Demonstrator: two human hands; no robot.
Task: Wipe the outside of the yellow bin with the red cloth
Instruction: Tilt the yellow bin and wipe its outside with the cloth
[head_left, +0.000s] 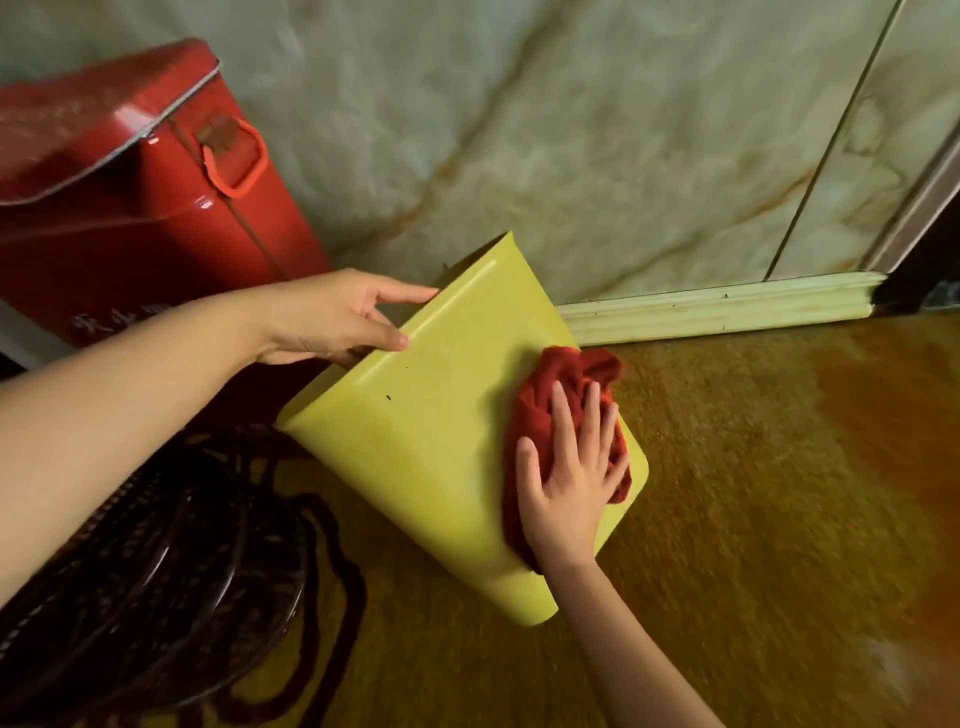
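Your right hand (569, 483) lies flat on the red cloth (558, 415), fingers (563, 415) spread and stretched out, palm pressing the bunched cloth against the broad outer side of the yellow bin (441, 431). The cloth spills out past your fingertips toward the bin's bottom edge and shows again beneath your wrist. Nothing is gripped there; the hand is open and only presses down.

Your left hand (332, 317) holds the bin at its open rim. The thumb rests on the outer face just along the rim edge, the forefinger reaches out over the rim, and the remaining fingers curl out of sight, so you cannot tell how firmly they close inside.

The bin is tipped over on its side, mouth toward your left hand, base toward the right, above the brown-yellow floor (753, 493). Behind your left fingers stands a red metal box (156, 208) with a loop handle (241, 156), against the marbled wall (571, 130). Below your left forearm lies a dark wire fan guard (156, 571) with a dark cord (332, 545) looping beside it. A pale skirting board (727, 306) runs along the wall beyond your right fingers.
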